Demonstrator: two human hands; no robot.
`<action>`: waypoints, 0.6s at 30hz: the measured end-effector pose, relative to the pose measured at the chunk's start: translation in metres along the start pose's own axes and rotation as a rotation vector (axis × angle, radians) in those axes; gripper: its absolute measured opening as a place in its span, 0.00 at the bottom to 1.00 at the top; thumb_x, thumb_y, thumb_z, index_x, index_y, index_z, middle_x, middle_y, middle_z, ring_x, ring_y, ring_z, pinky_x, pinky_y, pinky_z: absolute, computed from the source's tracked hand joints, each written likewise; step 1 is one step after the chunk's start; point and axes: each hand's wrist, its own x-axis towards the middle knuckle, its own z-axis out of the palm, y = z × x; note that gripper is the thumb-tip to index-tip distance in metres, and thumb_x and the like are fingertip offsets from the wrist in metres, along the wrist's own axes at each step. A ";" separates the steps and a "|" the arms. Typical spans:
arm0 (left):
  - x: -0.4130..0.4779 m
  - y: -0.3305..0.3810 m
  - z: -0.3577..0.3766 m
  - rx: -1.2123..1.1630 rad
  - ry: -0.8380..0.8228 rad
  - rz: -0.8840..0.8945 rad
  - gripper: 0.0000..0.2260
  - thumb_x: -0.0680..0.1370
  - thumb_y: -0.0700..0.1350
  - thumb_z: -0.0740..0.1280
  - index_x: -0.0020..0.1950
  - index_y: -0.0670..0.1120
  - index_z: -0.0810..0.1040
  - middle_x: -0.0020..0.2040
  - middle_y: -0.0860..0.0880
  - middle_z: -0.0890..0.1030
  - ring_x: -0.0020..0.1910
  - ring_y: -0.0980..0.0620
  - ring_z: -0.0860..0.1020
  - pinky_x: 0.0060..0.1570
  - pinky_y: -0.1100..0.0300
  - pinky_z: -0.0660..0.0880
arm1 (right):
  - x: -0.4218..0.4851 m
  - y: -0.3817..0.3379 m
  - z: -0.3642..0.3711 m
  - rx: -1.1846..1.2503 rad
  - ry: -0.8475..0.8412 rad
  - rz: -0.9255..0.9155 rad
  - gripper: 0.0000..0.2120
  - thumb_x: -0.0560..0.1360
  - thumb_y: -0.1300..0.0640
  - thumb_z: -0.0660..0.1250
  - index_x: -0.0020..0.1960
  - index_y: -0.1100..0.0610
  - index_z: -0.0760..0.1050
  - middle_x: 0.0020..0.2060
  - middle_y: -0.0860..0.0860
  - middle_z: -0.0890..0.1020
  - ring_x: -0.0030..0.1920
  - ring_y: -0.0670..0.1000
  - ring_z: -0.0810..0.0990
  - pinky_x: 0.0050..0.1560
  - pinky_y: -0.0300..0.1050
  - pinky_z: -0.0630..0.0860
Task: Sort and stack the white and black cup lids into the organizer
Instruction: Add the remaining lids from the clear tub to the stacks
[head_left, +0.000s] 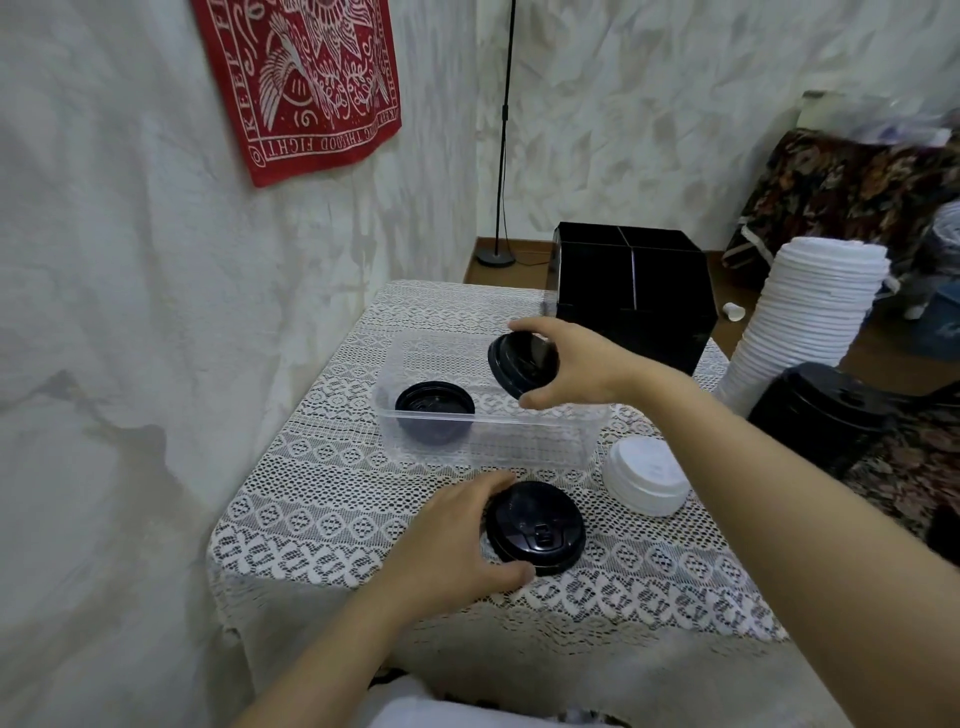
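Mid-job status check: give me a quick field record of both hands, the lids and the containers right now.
left hand: grips a round black plastic lid lying on the lace-covered table
right hand: holds a second black lid, tilted, above the clear plastic tray
tray contents: a third black lid at its left end
white lids: short stack on the table right of the tray; tall stack past the table's right edge
organizer: black divided box at the table's far end, contents not discernible

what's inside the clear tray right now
A black lid stack sits at the left end of the clear tray; how many lids it holds cannot be told. The right hand holds another black lid tilted above its right half, not yet inside.
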 end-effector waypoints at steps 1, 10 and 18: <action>0.000 0.000 0.000 0.001 -0.002 0.000 0.40 0.67 0.62 0.73 0.73 0.60 0.57 0.69 0.61 0.66 0.69 0.58 0.63 0.68 0.57 0.63 | -0.007 0.000 0.000 0.020 0.007 0.001 0.42 0.67 0.56 0.78 0.75 0.52 0.61 0.69 0.48 0.68 0.63 0.44 0.68 0.61 0.36 0.65; 0.001 0.001 -0.001 -0.069 0.002 -0.014 0.40 0.65 0.59 0.75 0.72 0.58 0.59 0.68 0.61 0.68 0.67 0.59 0.66 0.66 0.57 0.66 | -0.075 -0.006 0.017 0.118 -0.003 -0.054 0.42 0.65 0.61 0.78 0.74 0.49 0.62 0.64 0.41 0.68 0.62 0.35 0.67 0.62 0.25 0.63; 0.001 0.003 -0.004 -0.135 0.022 -0.002 0.42 0.63 0.56 0.79 0.71 0.60 0.60 0.59 0.67 0.71 0.61 0.60 0.71 0.59 0.59 0.70 | -0.110 -0.012 0.033 0.094 -0.160 -0.095 0.41 0.64 0.62 0.78 0.72 0.48 0.64 0.64 0.37 0.68 0.63 0.30 0.65 0.60 0.22 0.61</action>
